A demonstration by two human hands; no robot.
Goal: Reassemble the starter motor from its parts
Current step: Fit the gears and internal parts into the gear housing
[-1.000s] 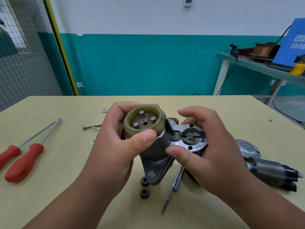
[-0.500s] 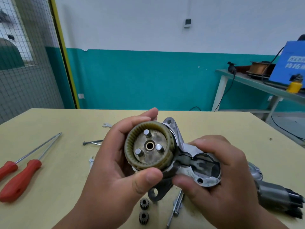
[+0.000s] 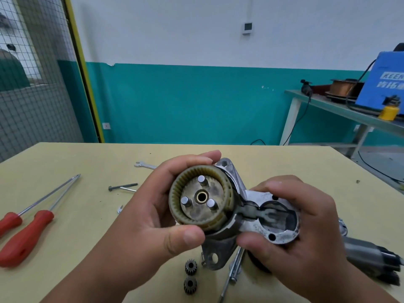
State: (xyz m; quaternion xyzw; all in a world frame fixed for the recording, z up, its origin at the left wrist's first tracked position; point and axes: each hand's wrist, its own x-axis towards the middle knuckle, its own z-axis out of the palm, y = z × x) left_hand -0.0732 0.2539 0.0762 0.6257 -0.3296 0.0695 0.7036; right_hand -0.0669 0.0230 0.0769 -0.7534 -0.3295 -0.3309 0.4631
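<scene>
Item: starter motor housing point(image 3: 218, 244), cast metal, plastic ring gear point(image 3: 173, 200) seated; held above worktop point(image 3: 87, 162) near edge. Left hand point(image 3: 144, 219) curled round gear end; right hand point(image 3: 306, 232) pinching flange. Probably heavy, stiff, greasy: grip casting, never teeth.

Left grip point(image 3: 144, 217) and right grip point(image 3: 306, 232) side by side, both with fingers point(image 3: 190, 159) curled inward.

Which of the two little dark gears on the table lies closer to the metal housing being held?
The farther gear, right beside the housing; the other gear lies nearer the person.
</scene>
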